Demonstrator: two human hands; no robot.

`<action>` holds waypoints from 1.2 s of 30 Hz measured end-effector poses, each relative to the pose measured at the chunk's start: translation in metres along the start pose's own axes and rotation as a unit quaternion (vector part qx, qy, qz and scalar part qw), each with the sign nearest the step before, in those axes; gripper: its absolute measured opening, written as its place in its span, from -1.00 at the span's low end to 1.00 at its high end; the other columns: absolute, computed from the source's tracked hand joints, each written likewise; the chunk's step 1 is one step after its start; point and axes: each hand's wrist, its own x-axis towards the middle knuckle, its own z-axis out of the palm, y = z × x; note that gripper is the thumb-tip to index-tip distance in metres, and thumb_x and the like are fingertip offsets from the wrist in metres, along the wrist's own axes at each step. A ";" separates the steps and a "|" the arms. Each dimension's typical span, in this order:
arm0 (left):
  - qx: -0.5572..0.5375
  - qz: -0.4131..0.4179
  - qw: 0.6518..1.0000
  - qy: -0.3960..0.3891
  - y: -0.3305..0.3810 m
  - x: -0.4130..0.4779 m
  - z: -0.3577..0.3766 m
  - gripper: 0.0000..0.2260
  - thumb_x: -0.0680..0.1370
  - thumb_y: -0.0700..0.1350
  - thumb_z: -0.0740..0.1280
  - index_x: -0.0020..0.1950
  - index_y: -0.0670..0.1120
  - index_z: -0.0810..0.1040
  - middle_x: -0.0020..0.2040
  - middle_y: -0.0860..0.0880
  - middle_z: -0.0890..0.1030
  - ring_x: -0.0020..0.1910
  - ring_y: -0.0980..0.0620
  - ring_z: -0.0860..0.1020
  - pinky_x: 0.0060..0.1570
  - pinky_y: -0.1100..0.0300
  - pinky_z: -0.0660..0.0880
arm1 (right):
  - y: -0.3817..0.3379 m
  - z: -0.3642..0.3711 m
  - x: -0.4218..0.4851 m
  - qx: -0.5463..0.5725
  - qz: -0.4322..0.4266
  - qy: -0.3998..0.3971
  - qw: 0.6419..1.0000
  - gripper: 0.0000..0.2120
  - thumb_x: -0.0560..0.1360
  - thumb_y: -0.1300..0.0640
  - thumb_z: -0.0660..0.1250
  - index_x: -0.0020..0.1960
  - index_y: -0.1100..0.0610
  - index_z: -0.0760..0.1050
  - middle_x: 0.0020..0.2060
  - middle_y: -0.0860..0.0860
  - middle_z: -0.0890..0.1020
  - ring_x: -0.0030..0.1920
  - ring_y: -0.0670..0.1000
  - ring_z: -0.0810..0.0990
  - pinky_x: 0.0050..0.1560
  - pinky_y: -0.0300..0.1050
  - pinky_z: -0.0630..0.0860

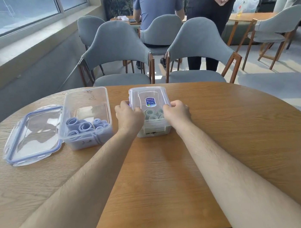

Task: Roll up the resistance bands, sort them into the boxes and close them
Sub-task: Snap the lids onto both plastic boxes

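Resistance bands (152, 114), rolled, lie in this box (154, 131), so my left hand (127, 114) and right hand (177, 109) grip the lid (148, 93) by its side edges, probably to clip it down.

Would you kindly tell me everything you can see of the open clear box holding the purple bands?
The clear rectangular plastic box stands upright and lidless on the rounded wooden table. Rolled purple resistance bands fill its near end; the far end looks bare. Handwritten marks show on its walls. A blue-rimmed clear lid lies just left.
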 end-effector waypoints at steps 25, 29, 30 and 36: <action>0.031 -0.038 0.999 0.021 -0.007 0.022 0.011 -0.66 0.65 0.08 0.24 0.24 -0.15 0.53 0.07 -0.10 0.60 0.20 -0.15 0.51 0.03 0.03 0.45 | 0.001 0.009 0.011 -0.005 -0.033 0.008 0.999 -0.65 0.63 -0.13 0.24 0.08 0.17 0.52 -0.09 0.02 0.55 -0.21 0.00 0.53 -0.32 -0.15 0.36; 0.011 -0.012 1.000 0.025 -0.005 0.018 0.010 -0.74 0.67 0.00 0.23 0.15 -0.17 0.55 -0.08 -0.03 0.55 -0.18 0.00 0.49 -0.28 0.18 0.31 | -0.002 0.008 0.008 -0.010 -0.040 0.018 0.999 -0.68 0.64 -0.08 0.24 -0.04 0.18 0.50 -0.22 0.00 0.54 -0.33 -0.05 0.45 -0.42 -0.17 0.26; 0.013 -0.011 1.000 0.027 -0.005 0.018 0.010 -0.76 0.67 -0.01 0.22 0.13 -0.16 0.55 -0.10 -0.01 0.53 -0.24 0.04 0.46 -0.35 0.21 0.28 | -0.003 0.008 0.009 -0.015 -0.041 0.019 0.999 -0.69 0.65 -0.06 0.23 -0.08 0.17 0.48 -0.24 0.00 0.53 -0.35 -0.06 0.44 -0.43 -0.17 0.24; 0.041 -0.003 0.999 0.027 -0.002 0.017 0.008 -0.82 0.67 -0.06 0.19 -0.01 -0.12 0.52 -0.20 0.00 0.52 -0.32 0.11 0.42 -0.40 0.22 0.26 | -0.007 0.008 0.006 -0.033 -0.042 0.032 0.998 -0.62 0.67 0.01 0.20 -0.28 0.10 0.29 -0.34 -0.03 0.43 -0.37 -0.02 0.38 -0.44 -0.15 0.19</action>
